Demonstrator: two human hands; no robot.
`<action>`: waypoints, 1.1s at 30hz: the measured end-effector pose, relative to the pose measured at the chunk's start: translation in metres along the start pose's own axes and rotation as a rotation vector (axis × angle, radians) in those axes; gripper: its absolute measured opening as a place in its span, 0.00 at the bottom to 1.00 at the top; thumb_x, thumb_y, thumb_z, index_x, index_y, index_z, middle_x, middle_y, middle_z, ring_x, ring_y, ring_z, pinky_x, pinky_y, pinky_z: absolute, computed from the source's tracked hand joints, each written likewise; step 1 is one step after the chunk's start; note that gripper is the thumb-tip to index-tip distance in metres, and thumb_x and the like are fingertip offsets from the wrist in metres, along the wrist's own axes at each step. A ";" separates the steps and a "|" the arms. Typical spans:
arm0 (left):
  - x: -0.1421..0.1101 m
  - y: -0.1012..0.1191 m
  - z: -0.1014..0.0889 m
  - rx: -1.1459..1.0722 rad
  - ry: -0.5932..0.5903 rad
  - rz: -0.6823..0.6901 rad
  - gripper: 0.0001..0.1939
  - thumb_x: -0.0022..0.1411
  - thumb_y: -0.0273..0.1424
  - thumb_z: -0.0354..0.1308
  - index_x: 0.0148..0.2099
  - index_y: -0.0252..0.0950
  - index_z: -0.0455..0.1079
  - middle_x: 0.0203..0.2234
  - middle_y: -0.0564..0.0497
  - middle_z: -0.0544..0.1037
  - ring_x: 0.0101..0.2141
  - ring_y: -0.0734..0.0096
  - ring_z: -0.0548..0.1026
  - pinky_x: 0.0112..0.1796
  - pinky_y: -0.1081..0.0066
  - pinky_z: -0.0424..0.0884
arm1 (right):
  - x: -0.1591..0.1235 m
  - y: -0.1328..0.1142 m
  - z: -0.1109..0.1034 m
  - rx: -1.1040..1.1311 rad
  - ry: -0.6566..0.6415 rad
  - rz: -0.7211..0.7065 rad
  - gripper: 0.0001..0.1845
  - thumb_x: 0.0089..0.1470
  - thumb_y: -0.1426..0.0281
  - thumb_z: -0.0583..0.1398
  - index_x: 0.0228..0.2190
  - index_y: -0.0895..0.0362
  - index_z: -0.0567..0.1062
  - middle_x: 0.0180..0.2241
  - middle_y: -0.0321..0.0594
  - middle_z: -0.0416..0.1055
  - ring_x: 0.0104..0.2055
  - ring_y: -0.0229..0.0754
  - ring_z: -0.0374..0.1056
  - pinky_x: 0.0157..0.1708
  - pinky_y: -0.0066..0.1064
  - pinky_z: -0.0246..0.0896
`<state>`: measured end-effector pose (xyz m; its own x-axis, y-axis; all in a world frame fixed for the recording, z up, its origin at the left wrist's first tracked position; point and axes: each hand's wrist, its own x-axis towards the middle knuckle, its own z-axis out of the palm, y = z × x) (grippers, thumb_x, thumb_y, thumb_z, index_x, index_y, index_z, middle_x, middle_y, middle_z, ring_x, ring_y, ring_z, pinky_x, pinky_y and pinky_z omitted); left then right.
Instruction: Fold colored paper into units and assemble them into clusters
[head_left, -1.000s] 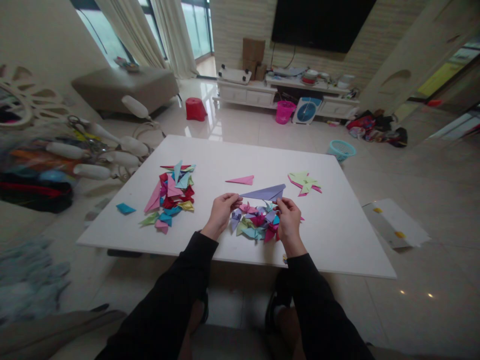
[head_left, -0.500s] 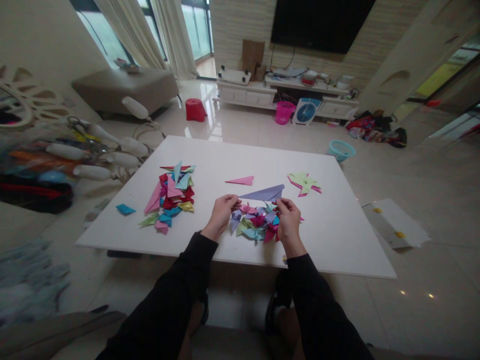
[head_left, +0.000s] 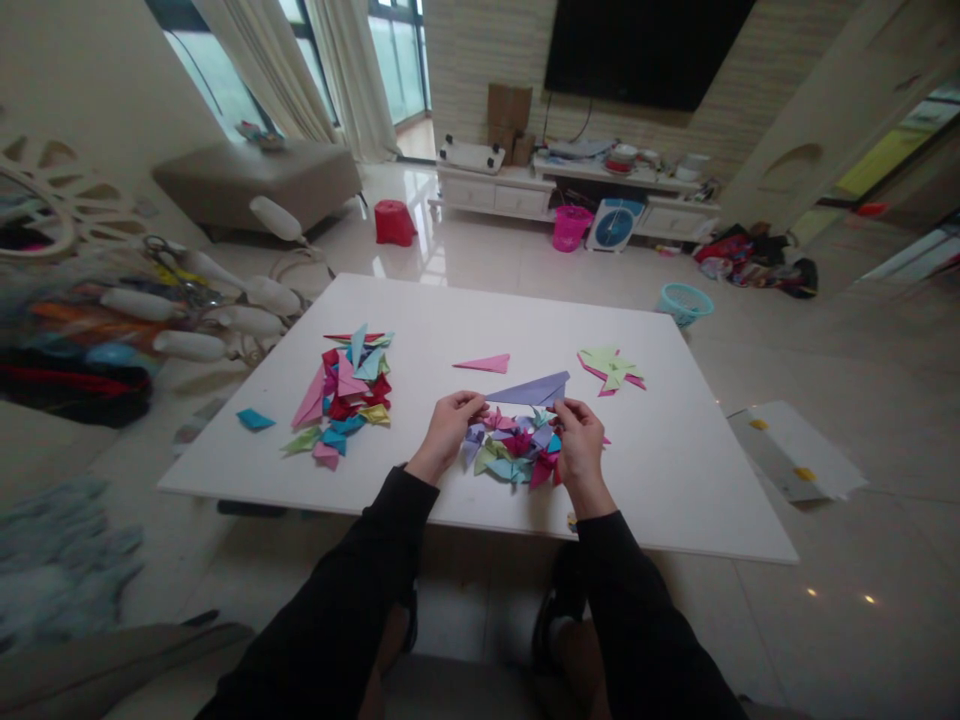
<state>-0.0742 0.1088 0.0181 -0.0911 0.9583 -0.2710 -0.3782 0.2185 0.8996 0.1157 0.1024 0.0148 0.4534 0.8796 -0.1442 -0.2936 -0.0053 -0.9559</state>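
Both my hands hold a folded purple paper triangle (head_left: 534,390) just above the white table (head_left: 675,480). My left hand (head_left: 447,428) pinches its left tip and my right hand (head_left: 580,442) pinches its right end. Under and between my hands lies a small heap of folded coloured paper shapes (head_left: 514,448). A bigger pile of folded paper pieces (head_left: 345,394) sits to the left. A pink paper triangle (head_left: 484,363) lies beyond my hands, and a green and pink folded shape (head_left: 610,366) lies to the right.
A lone blue paper scrap (head_left: 255,419) lies near the table's left edge. White bottles and scissors (head_left: 217,310) crowd a rack at the left. On the floor are a white sheet (head_left: 796,450), a teal basket (head_left: 684,301) and a red stool (head_left: 394,221).
My hands and the purple triangle have barely shifted; the view has moved slightly.
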 end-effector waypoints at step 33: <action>-0.014 0.015 -0.001 -0.065 -0.015 -0.216 0.08 0.54 0.24 0.60 0.24 0.29 0.72 0.19 0.48 0.75 0.19 0.79 0.70 0.25 0.76 0.63 | -0.017 0.011 -0.002 -1.116 -0.354 -1.148 0.09 0.64 0.72 0.58 0.39 0.56 0.80 0.35 0.42 0.77 0.40 0.48 0.65 0.42 0.38 0.64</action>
<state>-0.0795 0.0985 0.0355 0.0117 0.8931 -0.4496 -0.4464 0.4070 0.7969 0.1064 0.0862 0.0062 -0.2580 0.7224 0.6415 0.8290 0.5065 -0.2370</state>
